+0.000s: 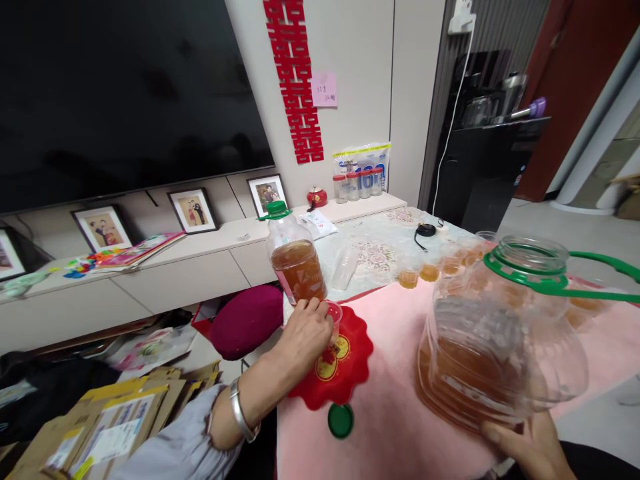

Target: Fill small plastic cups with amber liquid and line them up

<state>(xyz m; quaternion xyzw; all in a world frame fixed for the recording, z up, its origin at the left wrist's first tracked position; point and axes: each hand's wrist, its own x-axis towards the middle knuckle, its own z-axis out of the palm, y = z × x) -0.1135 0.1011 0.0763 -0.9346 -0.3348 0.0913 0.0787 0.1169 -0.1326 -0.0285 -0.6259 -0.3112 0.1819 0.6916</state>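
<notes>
My left hand (307, 327) reaches over a red scalloped plate (357, 363), its fingers closed on a small clear plastic cup (335, 312) whose rim shows past them. My right hand (533, 437) grips the lower corner of a big clear plastic jug (470, 380), thumb on its side; the other fingers are mostly hidden. Brown liquid fills the jug's lower part. Its mouth is uncapped, and a green handle (590, 291) sticks out to the right. A green cap (341, 421) lies on the pink cloth near the plate.
Behind my left hand stands a capped jug (299, 267) of brown liquid. A stack of clear cups (345, 267) lies beside it. Several filled cups (429, 272) line the pink cloth's far edge (387, 293). A maroon stool (247, 322) and flattened cardboard (115, 420) are at left.
</notes>
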